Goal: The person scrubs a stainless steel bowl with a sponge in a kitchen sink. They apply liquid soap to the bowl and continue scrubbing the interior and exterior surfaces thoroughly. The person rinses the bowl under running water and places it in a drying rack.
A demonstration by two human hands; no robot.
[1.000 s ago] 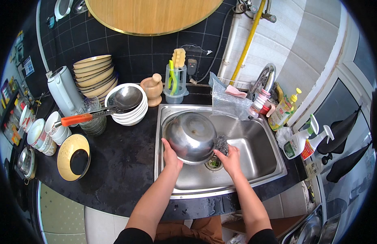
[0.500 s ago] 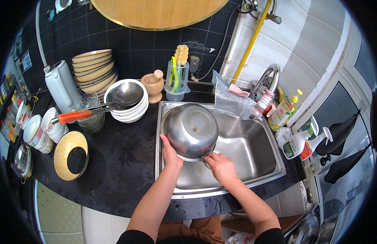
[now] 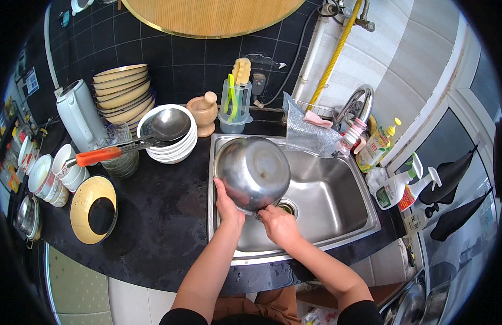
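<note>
A shiny stainless steel basin [image 3: 252,173] is tipped over the left part of the sink [image 3: 337,216], its rounded underside facing up. My left hand [image 3: 229,208] grips its near left side, thumb up along the wall and fingers hidden behind. At the near rim, my right hand [image 3: 279,225] is closed on a small dark wiry scrap that looks like a steel wool scrubber [image 3: 257,216], pressed against the basin's edge. Most of the scrubber is covered by my fingers. The drain [image 3: 287,208] shows just beyond the right hand.
Left of the sink are white bowls [image 3: 170,157] with a ladle [image 3: 171,124] on top, stacked yellow bowls [image 3: 124,95], a wooden mortar [image 3: 202,116] and a kettle [image 3: 80,116]. A faucet [image 3: 362,103] rises behind the sink; spray bottles [image 3: 394,189] stand at the right.
My right hand has slid left along the basin's near rim with the scrubber, uncovering the drain. The left hand keeps its hold, and the basin has shifted only slightly.
</note>
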